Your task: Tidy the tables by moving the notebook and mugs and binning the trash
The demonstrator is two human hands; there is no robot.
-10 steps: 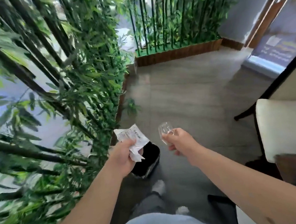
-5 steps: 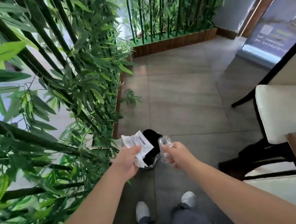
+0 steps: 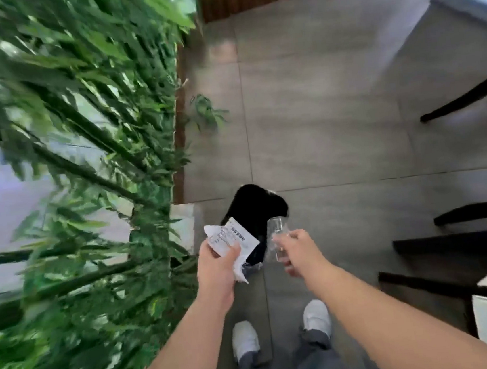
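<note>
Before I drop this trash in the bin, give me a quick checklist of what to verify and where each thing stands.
1. Bin open, its mouth unblocked: ok, the dark opening shows.
2. Left hand grips the paper: ok.
3. Paper over the bin mouth: ok, its top overlaps the opening.
4. Right hand holds the clear plastic piece: ok.
5. Plastic over the bin mouth: cannot tell, it appears at the bin's right edge.
6. Feet clear of the bin: ok, they stand short of it.
</note>
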